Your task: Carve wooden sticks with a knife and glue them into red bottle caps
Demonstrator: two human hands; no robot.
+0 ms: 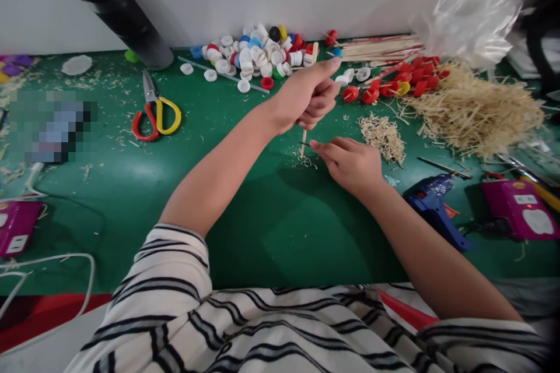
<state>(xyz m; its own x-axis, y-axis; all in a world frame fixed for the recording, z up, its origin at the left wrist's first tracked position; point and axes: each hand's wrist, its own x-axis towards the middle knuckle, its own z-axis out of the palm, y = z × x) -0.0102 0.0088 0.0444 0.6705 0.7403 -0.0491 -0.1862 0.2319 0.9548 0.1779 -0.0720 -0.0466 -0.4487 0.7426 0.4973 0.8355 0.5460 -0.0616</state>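
Note:
My left hand [306, 96] is closed around a thin wooden stick [315, 52], which stands nearly upright with its lower end at the green tabletop. My right hand [352, 163] pinches a small dark blade [303, 143] that lies across the stick near its foot; most of the blade is hidden by the fingers. Fine curled shavings [308, 162] are scattered around the stick's lower end. Just beyond my right hand sits a small heap of wood shavings [384, 137]. Several red bottle caps with sticks through them [389, 88] lie beyond it.
Mixed bottle caps [254, 55] are piled by the wall, beside loose sticks [380, 48]. Scissors [155, 113] and a dark bottle [126, 17] stand out at left. A large shavings heap [481, 108], blue glue gun [437, 207] and purple power socket [520, 207] occupy the right.

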